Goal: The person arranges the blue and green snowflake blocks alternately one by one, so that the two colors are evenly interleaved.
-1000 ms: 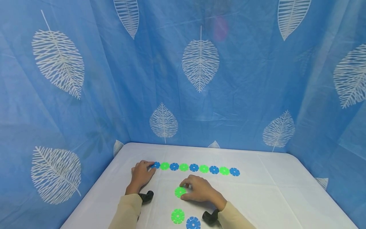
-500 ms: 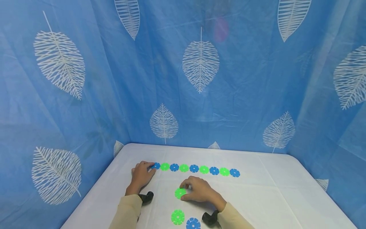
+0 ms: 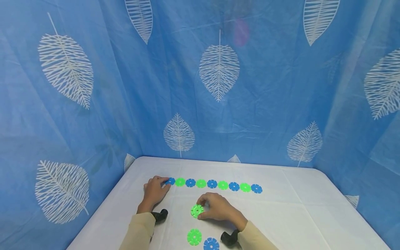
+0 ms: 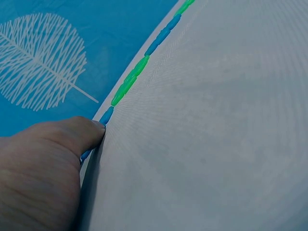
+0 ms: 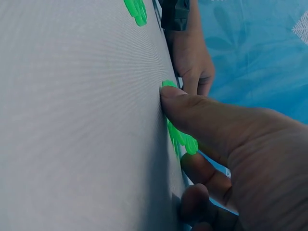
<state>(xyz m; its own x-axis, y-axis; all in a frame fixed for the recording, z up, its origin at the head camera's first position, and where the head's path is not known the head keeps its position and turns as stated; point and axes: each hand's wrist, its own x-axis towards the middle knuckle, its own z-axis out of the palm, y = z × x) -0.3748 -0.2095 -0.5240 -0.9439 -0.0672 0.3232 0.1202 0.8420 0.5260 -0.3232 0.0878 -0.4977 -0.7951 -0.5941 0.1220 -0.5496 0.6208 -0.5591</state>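
Note:
A row of notched plastic discs, alternately blue and green, lies flat across the table in the head view. At its left end my left hand [image 3: 154,191] pinches the last blue disc [image 3: 170,181] between thumb and forefinger; in the left wrist view the thumb covers part of that disc. Nearer me, my right hand [image 3: 217,207] holds a green disc [image 3: 196,210] by its edge between thumb and fingers. The right wrist view shows this green disc [image 5: 182,137] slightly tilted, partly hidden behind the thumb. Whether it touches the table I cannot tell.
A loose green disc [image 3: 194,236] and a blue disc [image 3: 211,244] lie near the front of the white table [image 3: 300,215]. Dark wrist devices sit at both sleeves. A blue leaf-patterned curtain [image 3: 218,132] surrounds the table's back and sides.
The green disc in my right hand has tilted slightly and looks brighter with its notches clearer. Both hands stay in almost the same place, and the row has not moved.

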